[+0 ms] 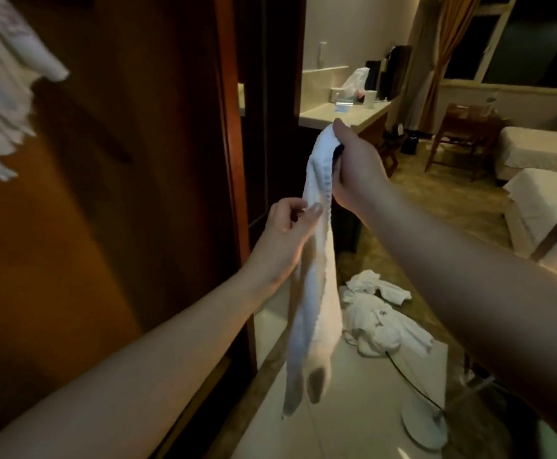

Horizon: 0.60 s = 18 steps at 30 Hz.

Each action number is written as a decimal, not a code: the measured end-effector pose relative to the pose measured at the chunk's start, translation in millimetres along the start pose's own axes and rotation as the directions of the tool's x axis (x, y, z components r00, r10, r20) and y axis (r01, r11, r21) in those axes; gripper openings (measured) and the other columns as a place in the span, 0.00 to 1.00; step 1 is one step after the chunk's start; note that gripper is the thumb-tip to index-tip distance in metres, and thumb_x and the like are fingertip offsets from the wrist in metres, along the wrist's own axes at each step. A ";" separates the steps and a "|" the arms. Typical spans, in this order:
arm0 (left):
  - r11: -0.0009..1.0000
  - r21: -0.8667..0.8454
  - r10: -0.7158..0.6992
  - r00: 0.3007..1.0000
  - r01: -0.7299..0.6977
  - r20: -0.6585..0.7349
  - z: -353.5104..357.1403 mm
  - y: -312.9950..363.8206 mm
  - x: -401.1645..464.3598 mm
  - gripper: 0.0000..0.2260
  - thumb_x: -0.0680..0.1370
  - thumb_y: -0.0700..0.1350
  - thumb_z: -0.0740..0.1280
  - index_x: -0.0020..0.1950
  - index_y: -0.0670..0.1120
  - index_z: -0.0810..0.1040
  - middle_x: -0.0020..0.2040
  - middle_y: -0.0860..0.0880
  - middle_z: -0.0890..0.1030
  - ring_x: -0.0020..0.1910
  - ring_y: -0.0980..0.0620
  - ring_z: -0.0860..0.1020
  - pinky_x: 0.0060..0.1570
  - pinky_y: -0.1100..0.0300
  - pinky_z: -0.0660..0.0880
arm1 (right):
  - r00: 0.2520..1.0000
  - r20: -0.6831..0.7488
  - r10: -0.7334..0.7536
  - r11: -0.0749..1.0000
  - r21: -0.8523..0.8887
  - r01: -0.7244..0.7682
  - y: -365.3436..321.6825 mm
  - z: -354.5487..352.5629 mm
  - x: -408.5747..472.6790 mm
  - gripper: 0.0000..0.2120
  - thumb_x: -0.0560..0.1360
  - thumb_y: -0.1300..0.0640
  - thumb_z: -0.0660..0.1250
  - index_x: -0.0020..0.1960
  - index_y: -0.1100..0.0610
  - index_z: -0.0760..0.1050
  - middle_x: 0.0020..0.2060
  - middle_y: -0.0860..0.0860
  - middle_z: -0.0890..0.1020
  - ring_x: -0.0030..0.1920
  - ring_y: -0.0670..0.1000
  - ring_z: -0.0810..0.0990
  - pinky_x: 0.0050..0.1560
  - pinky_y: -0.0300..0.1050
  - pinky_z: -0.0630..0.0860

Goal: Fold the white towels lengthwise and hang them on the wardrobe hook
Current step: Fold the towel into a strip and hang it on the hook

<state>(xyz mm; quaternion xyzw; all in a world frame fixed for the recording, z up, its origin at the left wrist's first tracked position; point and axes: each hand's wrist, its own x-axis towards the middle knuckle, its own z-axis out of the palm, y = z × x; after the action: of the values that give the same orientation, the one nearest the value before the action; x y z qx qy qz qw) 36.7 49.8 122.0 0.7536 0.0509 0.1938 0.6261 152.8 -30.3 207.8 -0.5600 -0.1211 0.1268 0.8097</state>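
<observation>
White towel (316, 286) at centre frame, hanging as a narrow strip, long axis close to vertical, lower end loose over the pale worktop (353, 409). Top end bunched in the right hand (356, 167), fingers clenched round it. Left hand (290, 223) lower and to the left, thumb and fingers pinching one edge of the strip just under the right hand's hold. Seems folded lengthwise already, though layers hard to tell apart. Hanging towels (2, 104) at upper left of frame, blurred; hook itself not visible, presumably up there on the brown wardrobe (121, 160). So: target up and left of both hands, left hand nearer. More crumpled towels (379, 319) on the worktop, lower right of the strip.
</observation>
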 end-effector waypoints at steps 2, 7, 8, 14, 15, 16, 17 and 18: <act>0.999 0.041 -0.031 0.999 0.032 -0.013 -7.2 7.8 -31.0 0.31 0.70 0.70 0.67 0.67 0.56 0.68 0.66 0.53 0.72 0.60 0.56 0.75 0.56 0.58 0.77 | 0.999 -0.032 0.010 0.997 0.078 -0.008 -2.1 15.5 -25.7 0.19 0.83 0.52 0.63 0.64 0.67 0.74 0.65 0.66 0.77 0.60 0.61 0.81 0.55 0.47 0.81; 0.892 0.440 -0.048 0.989 0.104 -0.138 -34.2 -2.4 -86.7 0.24 0.77 0.55 0.71 0.70 0.54 0.67 0.63 0.57 0.74 0.59 0.57 0.74 0.51 0.60 0.72 | 0.999 0.028 -0.021 0.996 0.088 0.018 -13.2 36.5 -73.2 0.12 0.81 0.54 0.67 0.61 0.60 0.75 0.49 0.57 0.86 0.46 0.50 0.87 0.41 0.43 0.81; 0.865 0.485 -0.071 0.988 0.130 -0.139 -42.7 -8.2 -98.0 0.19 0.78 0.53 0.69 0.68 0.55 0.71 0.59 0.58 0.77 0.58 0.56 0.77 0.49 0.60 0.73 | 0.998 0.042 -0.037 0.995 0.099 0.033 -17.2 40.0 -81.8 0.13 0.81 0.54 0.67 0.61 0.60 0.75 0.49 0.56 0.86 0.45 0.50 0.88 0.39 0.42 0.81; 0.678 0.599 -0.289 0.904 0.425 -0.315 -107.6 -27.0 -170.2 0.03 0.80 0.50 0.66 0.51 0.53 0.77 0.45 0.53 0.80 0.43 0.55 0.79 0.40 0.55 0.78 | 0.994 0.001 -0.110 0.994 -0.025 0.110 -35.3 41.2 -125.2 0.07 0.81 0.50 0.65 0.52 0.53 0.78 0.50 0.52 0.84 0.53 0.51 0.84 0.52 0.48 0.83; 0.650 0.613 -0.286 0.892 0.449 -0.349 -118.5 -24.7 -183.6 0.04 0.80 0.51 0.66 0.48 0.52 0.77 0.43 0.53 0.79 0.40 0.55 0.79 0.36 0.57 0.75 | 0.991 -0.018 -0.135 0.985 -0.107 0.132 -35.6 39.1 -133.1 0.08 0.81 0.49 0.64 0.48 0.51 0.78 0.47 0.50 0.83 0.51 0.49 0.83 0.54 0.48 0.81; 0.624 0.630 -0.267 0.884 0.462 -0.384 -129.7 -20.8 -196.4 0.06 0.80 0.51 0.66 0.45 0.53 0.77 0.41 0.52 0.80 0.39 0.54 0.79 0.35 0.56 0.75 | 0.984 -0.034 -0.172 0.967 -0.196 0.163 -34.4 36.5 -140.6 0.10 0.81 0.47 0.63 0.45 0.50 0.77 0.43 0.48 0.81 0.48 0.48 0.82 0.53 0.46 0.79; 0.594 0.649 -0.241 0.875 0.476 -0.421 -141.2 -14.6 -209.4 0.07 0.81 0.51 0.65 0.44 0.52 0.77 0.41 0.50 0.80 0.39 0.53 0.79 0.36 0.54 0.76 | 0.977 -0.042 -0.211 0.942 -0.274 0.192 -32.3 32.6 -148.7 0.12 0.81 0.46 0.62 0.44 0.50 0.77 0.41 0.48 0.80 0.46 0.48 0.80 0.51 0.45 0.77; 0.564 0.668 -0.206 0.866 0.486 -0.456 -151.9 -6.5 -221.9 0.07 0.81 0.49 0.65 0.45 0.51 0.78 0.42 0.49 0.80 0.40 0.51 0.79 0.39 0.52 0.78 | 0.968 -0.046 -0.247 0.920 -0.325 0.220 -29.2 27.5 -155.8 0.13 0.81 0.46 0.61 0.43 0.51 0.77 0.39 0.49 0.78 0.44 0.48 0.79 0.47 0.45 0.75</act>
<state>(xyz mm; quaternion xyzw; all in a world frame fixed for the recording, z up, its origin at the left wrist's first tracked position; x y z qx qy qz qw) -220.3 120.7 86.5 0.8768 0.3799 0.1471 0.2555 -0.7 -69.4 236.2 -0.6692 -0.1707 -0.0161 0.7230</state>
